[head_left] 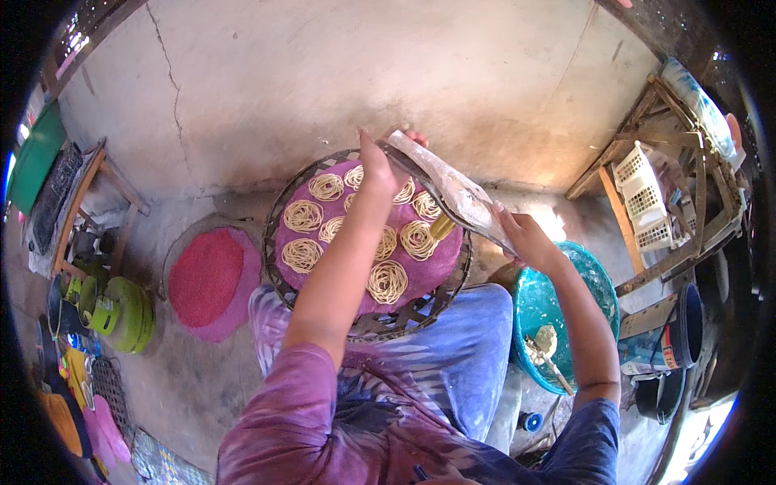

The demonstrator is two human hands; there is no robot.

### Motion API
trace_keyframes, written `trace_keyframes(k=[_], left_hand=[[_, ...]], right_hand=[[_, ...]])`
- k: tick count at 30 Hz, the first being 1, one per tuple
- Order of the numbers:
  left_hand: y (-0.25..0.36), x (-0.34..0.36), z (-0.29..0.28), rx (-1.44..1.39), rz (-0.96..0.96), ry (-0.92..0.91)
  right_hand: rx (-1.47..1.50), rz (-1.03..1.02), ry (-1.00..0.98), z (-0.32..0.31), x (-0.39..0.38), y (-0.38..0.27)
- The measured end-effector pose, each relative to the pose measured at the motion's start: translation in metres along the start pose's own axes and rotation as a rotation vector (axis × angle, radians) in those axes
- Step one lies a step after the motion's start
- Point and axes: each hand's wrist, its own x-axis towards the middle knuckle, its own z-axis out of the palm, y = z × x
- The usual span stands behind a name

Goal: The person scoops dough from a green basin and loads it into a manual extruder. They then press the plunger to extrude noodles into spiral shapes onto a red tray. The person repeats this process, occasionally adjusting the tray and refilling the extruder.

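My left hand (380,162) grips the upper end of a long, flour-dusted wooden press (453,186), and my right hand (525,236) holds its lower right end. The press slants over a round woven tray (277,267), with a yellow cylinder (444,225) on its underside. The tray rests at my lap, lined with purple cloth (299,186) and bearing several coiled nests of pale dough strands (385,282). Some nests are hidden behind my left forearm.
A red-and-pink mat (210,275) and green gas cylinders (121,315) sit at the left. A teal basin with dough and a stick (602,299) is by my right side. Wooden racks (610,202) with white baskets (634,182) stand right; a cracked wall (323,81) is ahead.
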Motion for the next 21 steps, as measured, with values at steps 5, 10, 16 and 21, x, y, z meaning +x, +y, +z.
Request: trace_keyframes(k=[5, 10, 16, 21], left_hand=[[-0.018, -0.040, -0.020, 1.514, -0.252, -0.104], [-0.037, -0.054, -0.037, 1.570, -0.492, -0.174], [-0.042, -0.049, -0.033, 1.487, -0.547, -0.058], [-0.034, -0.055, -0.035, 1.776, -0.302, -0.195]], right_hand=[[0.226, -0.078, 0.016, 0.008, -0.001, 0.029], [0.291, -0.032, -0.014, 0.016, 0.006, 0.043], [0.405, -0.083, 0.106, 0.026, 0.008, 0.052], [0.554, -0.114, 0.237, 0.033, 0.001, 0.068]])
